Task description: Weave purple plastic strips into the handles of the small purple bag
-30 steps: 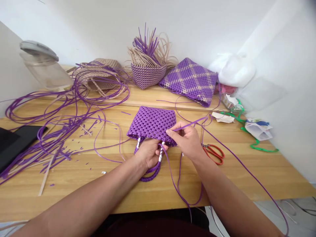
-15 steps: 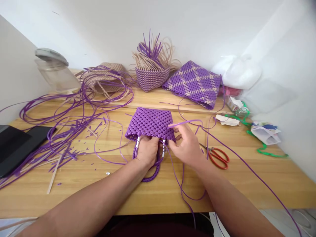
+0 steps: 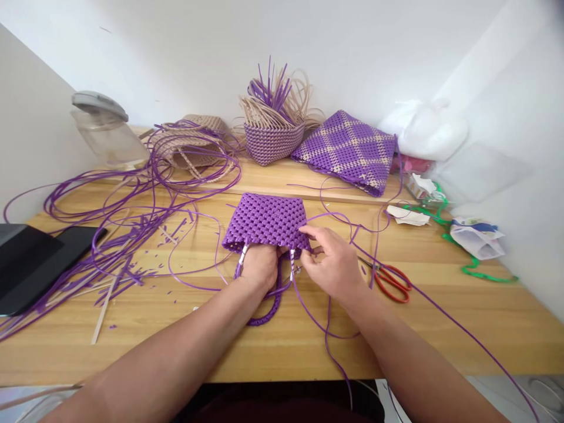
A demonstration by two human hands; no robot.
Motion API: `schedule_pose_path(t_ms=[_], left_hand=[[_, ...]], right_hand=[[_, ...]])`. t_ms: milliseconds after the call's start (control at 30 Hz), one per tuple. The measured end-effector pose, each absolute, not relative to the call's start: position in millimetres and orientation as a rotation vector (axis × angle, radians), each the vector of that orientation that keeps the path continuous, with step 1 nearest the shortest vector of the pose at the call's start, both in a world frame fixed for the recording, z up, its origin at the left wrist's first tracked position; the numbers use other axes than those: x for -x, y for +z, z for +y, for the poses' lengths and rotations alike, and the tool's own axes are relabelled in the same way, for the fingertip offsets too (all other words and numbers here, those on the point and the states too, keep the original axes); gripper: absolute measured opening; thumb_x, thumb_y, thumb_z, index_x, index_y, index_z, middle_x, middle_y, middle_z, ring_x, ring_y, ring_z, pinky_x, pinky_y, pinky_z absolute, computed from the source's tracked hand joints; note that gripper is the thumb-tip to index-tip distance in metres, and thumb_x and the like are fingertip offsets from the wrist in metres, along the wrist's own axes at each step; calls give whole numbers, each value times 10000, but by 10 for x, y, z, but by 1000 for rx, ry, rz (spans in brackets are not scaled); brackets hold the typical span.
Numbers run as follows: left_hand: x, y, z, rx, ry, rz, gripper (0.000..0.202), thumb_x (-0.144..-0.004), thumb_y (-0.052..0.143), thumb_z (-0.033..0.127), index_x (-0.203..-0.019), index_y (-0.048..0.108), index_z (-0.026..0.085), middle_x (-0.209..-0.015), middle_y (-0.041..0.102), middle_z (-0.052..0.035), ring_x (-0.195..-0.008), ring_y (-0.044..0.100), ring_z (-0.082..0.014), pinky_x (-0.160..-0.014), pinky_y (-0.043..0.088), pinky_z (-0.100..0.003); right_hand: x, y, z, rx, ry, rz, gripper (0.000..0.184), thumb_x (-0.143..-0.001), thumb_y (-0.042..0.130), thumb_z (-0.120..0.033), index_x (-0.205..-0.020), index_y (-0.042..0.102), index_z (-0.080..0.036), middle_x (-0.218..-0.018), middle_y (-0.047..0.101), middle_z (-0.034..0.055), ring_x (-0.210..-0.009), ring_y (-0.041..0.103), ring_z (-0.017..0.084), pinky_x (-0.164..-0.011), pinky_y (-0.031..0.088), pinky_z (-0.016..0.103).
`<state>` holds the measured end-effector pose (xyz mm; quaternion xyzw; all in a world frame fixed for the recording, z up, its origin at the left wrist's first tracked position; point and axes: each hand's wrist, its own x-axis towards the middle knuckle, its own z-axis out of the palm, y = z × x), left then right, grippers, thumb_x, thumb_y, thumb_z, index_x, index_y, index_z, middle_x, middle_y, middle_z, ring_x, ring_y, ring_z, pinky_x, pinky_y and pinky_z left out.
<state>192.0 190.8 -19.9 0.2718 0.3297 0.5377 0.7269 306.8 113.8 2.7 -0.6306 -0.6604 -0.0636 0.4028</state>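
A small woven purple bag (image 3: 267, 218) lies on the wooden table (image 3: 273, 329) in front of me, its opening towards me. My left hand (image 3: 259, 264) grips the bag's near rim between its two white-wrapped handle ends, fingers tucked into the opening. A woven purple handle loop (image 3: 264, 314) lies under that wrist. My right hand (image 3: 332, 264) pinches a thin purple plastic strand (image 3: 335, 216) at the bag's right near corner. The strand arcs to the right and trails off the table edge.
Red-handled scissors (image 3: 390, 281) lie just right of my right hand. Loose purple strands (image 3: 127, 217) cover the left half. A dark tablet (image 3: 30, 258) sits far left, a clear jar (image 3: 108, 132) behind it. Half-woven baskets (image 3: 273, 132), a checked woven panel (image 3: 350, 150) and plastic bags (image 3: 425, 132) line the back.
My right hand has slid down from the bag's face to its right near corner, drawing the strand along. My left hand has pushed further into the bag's opening.
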Motion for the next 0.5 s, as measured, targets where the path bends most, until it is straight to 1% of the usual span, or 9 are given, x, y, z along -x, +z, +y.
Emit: schedule_pose_path(t_ms=[100, 233, 367, 500], left_hand=[[-1926, -237, 1861, -640, 1144, 738, 238, -616, 737, 122, -829, 666, 200, -682, 645, 26, -661, 600, -126, -649, 503, -220], [-1934, -223, 1821, -633, 1097, 704, 244, -576, 765, 124, -784, 649, 179, -647, 631, 24, -666, 606, -133, -669, 503, -233], [-1934, -220, 1821, -668, 1071, 709, 203, -587, 767, 130, -708, 610, 175, -633, 608, 30, -630, 575, -119, -650, 486, -229], [-1921, -258, 1825, -721, 1042, 728, 150, -617, 721, 119, -666, 591, 175, -644, 605, 29, -581, 534, -107, -596, 444, -225]], right_hand=[[-3077, 29, 1142, 1603, -167, -1658, 438, -750, 544, -44, -1137, 641, -225, -1063, 714, 45, -923, 674, 213, -845, 564, 350], [-3111, 31, 1148, 1598, -175, -1658, 440, -738, 540, -35, -1123, 648, -219, -1064, 716, 45, -945, 674, 218, -867, 556, 356], [-3119, 23, 1147, 1592, -180, -1674, 421, -739, 534, -34, -1097, 651, -222, -1056, 716, 50, -984, 670, 225, -892, 546, 359], [-3124, 9, 1155, 1608, -183, -1673, 409, -732, 540, -40, -1077, 649, -230, -1025, 716, 49, -956, 671, 226, -862, 549, 357]])
